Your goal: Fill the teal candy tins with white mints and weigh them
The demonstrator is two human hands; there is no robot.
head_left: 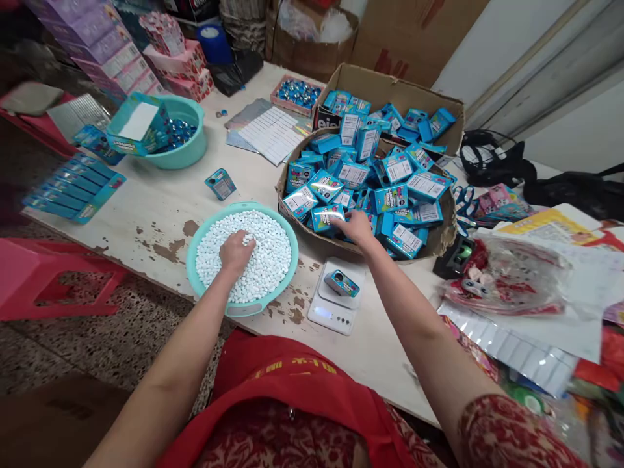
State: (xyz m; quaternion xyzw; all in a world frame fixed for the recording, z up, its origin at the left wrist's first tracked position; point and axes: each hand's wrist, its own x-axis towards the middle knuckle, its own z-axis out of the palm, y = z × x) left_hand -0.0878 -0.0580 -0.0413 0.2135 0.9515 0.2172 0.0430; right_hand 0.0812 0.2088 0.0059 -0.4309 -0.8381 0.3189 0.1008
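My left hand (pixel 236 252) is in a turquoise basin (pixel 192 260), its fingers curled into the small white candies (pixel 266 260) that fill it. Some fingertips are hidden among the candies. At the front of an open carton (pixel 287 218) heaped with small blue candy boxes, my right hand (pixel 355 226) has its fingers closed on the edge of one blue candy box (pixel 325 216). Between my arms a white digital scale (pixel 324 311) bears another blue box (pixel 342 283), which lies tilted on its plate. One more blue box (pixel 221 184) stands behind the basin.
A second carton (pixel 390 81) of blue boxes stands behind. At the left are a turquoise tub (pixel 188 153) of blue-wrapped pieces and a row of flat blue boxes (pixel 75 188). Label sheets (pixel 270 133) lie mid-table. A tape dispenser (pixel 455 257) and plastic bags (pixel 511 273) crowd the right.
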